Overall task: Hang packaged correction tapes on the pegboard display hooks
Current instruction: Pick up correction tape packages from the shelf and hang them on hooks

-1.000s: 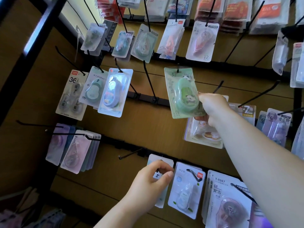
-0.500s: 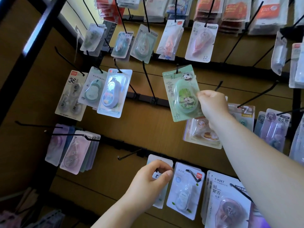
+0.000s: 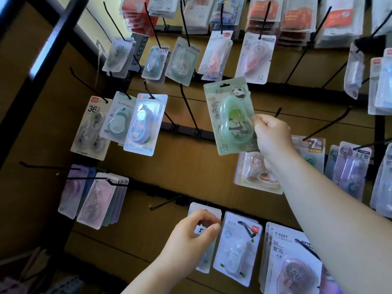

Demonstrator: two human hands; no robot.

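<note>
Green pack (image 3: pixel 230 117) looks light, stiff (blister likely slippery); my right grip (image 3: pixel 273 136) pinches its side edge, left grip (image 3: pixel 191 236) holds a white pack (image 3: pixel 213 211).

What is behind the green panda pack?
Brown board and a black rail run behind the panda pack, which the right hand holds. Whether a hook sits behind it is covered.
</note>
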